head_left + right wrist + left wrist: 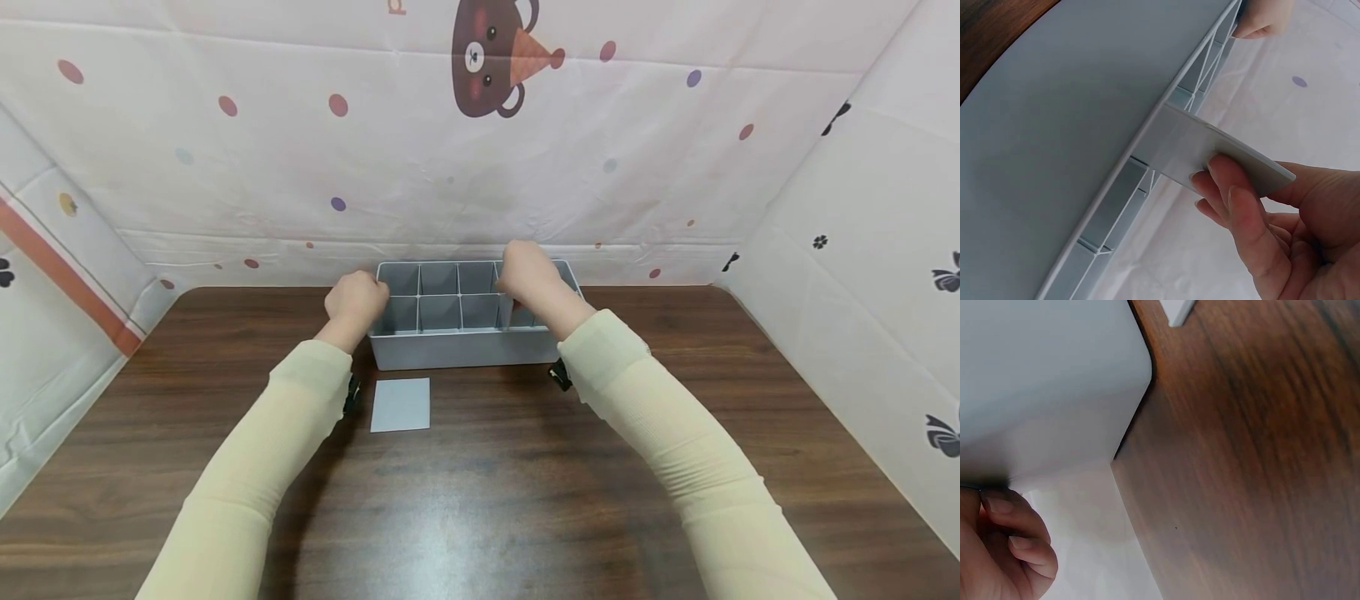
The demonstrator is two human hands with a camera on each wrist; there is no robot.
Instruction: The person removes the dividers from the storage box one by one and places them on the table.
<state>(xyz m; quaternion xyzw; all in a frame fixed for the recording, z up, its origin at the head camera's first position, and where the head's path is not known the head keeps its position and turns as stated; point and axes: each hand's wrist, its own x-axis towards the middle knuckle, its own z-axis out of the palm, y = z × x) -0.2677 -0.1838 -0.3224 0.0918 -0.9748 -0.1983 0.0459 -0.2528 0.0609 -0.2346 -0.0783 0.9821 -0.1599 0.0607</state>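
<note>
A grey storage box (pixel 465 350) split into several compartments stands near the back of the table. My right hand (pixel 532 275) pinches a flat grey divider panel (pixel 1172 147) between thumb and fingers over the box's right half. The panel's lower end is down among the compartments, while its upper part sticks out above the rim. At the box's left end, my left hand (pixel 356 302) holds the rim with curled fingers (pixel 1019 515). The box wall hides its fingertips in part.
A loose light grey panel (pixel 401 405) lies flat on the brown wooden table (pixel 480 500), just in front of the box's left part. Behind the box hangs a white patterned sheet (pixel 405 158), with more sheets at both sides.
</note>
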